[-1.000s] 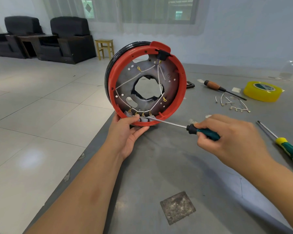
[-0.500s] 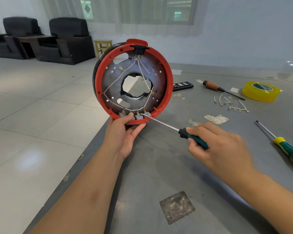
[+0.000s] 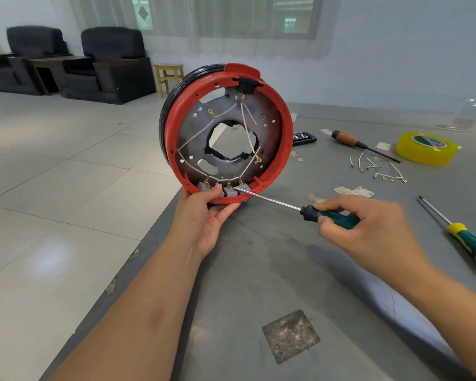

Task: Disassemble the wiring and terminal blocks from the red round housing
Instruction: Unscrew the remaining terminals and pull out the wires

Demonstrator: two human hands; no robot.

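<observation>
The red round housing (image 3: 282, 127) is held upright at the left edge of the bench (image 3: 259, 270), with its lower rim supported by the left hand (image 3: 205, 215). The fingers of this hand are curled around the rim, and the thumb is pressed near the grey terminal blocks (image 3: 229, 191). A green-handled screwdriver (image 3: 327, 214) is grasped by the right hand (image 3: 368, 226), and its tip is placed against one of the blocks at the bottom of the housing.

The task is judged to be only partly done. Some short wire pieces (image 3: 379, 171) with small terminals are already laid out toward the far right of the bench, near the yellow tape roll (image 3: 426, 148), so a part of the wiring seems to be removed. Inside the housing, several white wires (image 3: 195, 138) are seen running across the metal plate to the blocks and to the black connector (image 3: 245, 86) at the top. These wires and the row of blocks are not yet taken out.
</observation>
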